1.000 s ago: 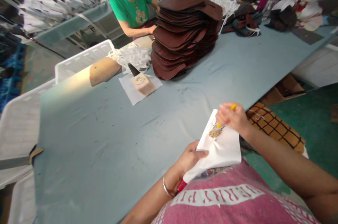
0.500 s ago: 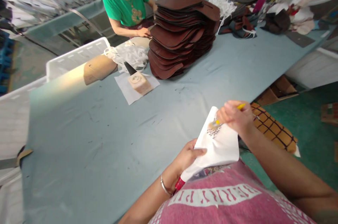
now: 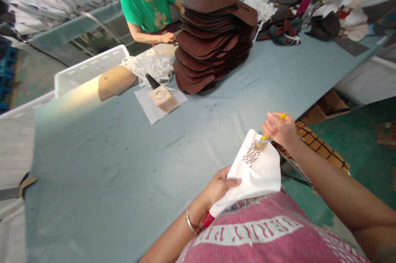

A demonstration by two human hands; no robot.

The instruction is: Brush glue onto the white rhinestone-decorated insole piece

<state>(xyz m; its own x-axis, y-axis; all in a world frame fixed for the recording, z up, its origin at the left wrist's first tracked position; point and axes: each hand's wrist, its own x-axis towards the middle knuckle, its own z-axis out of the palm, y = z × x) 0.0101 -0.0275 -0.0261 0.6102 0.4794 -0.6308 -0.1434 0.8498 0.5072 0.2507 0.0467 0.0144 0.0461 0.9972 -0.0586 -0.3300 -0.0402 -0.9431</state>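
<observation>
Gripping a white piece (image 3: 260, 174), the left hand (image 3: 221, 184) steadies it; the right hand (image 3: 280, 130) clasps a yellow brush (image 3: 268, 134).

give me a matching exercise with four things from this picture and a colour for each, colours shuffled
Things:
1. brush handle in the right hand
2. cloth held by the left hand
3. stack of cut pieces
4. co-worker's shirt

Colours:
A. green
B. white
C. yellow
D. dark brown

Pairs: 1-C, 2-B, 3-D, 4-A
</observation>
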